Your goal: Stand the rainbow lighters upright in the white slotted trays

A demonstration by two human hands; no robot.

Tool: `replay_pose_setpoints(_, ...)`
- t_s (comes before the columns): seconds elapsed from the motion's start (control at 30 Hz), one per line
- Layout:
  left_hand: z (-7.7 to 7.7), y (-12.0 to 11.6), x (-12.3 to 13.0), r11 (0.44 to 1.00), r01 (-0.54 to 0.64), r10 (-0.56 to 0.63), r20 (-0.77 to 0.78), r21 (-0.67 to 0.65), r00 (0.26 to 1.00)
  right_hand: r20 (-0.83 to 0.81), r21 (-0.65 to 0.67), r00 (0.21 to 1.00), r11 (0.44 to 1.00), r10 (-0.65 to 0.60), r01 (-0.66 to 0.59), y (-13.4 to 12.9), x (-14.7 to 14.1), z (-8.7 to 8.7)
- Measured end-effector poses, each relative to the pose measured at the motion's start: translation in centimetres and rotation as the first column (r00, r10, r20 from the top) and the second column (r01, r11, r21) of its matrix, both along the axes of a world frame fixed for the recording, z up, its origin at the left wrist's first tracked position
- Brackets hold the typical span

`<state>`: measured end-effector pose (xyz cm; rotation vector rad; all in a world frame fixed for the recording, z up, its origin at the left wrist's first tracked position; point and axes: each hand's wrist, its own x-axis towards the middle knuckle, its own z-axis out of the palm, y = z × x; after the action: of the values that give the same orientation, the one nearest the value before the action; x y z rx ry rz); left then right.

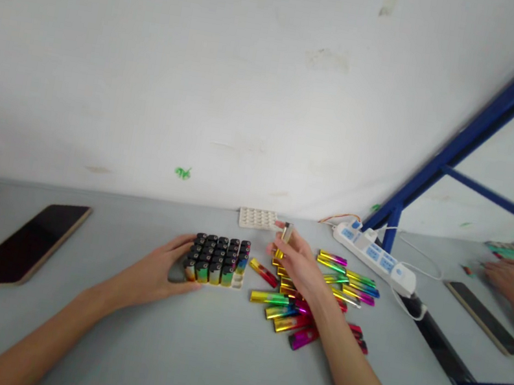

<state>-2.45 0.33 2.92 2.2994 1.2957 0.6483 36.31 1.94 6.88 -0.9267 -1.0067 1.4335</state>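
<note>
My left hand (166,266) curls around the left end of a white tray (236,282), thumb at the front and fingers behind. Upright lighters (218,258) with black tops and shiny coloured bodies fill most of its holes; a few holes at the front right corner show bare. Raised over the table, my right hand (299,262) pinches one gold-coloured lighter (284,240) with its metal end up. Beneath and around that hand lies a loose pile of shiny lighters (286,312) in gold, green, red and purple. My right forearm hides part of the pile.
An unfilled white tray (257,219) lies against the wall. To the right are a white power strip (374,255) with cables and a blue metal frame (438,167). A phone (26,243) lies at left. Beyond the frame show another person's hands (513,278) and a second phone (485,316).
</note>
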Motion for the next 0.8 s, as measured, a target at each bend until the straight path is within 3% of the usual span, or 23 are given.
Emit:
replay_pose_setpoints(0.23,-0.1,0.1,-0.3,0.999,0.024,-0.023,-0.024,0.023,0.999,0.267,0.037,0.957,0.991,0.115,-0.130,-2.4,-2.4,0.3)
replay_pose_setpoints(0.53,0.4,0.1,0.1,0.999,0.035,-0.035,-0.024,0.003,0.999,0.538,0.238,0.825,0.970,-0.172,0.047,-3.3,-4.2,-0.7)
replay_pose_setpoints(0.8,0.4,0.2,0.3,0.999,0.038,-0.037,-0.026,0.029,0.999,0.633,0.248,0.759,0.969,-0.150,-0.016,-3.4,-4.0,-0.7)
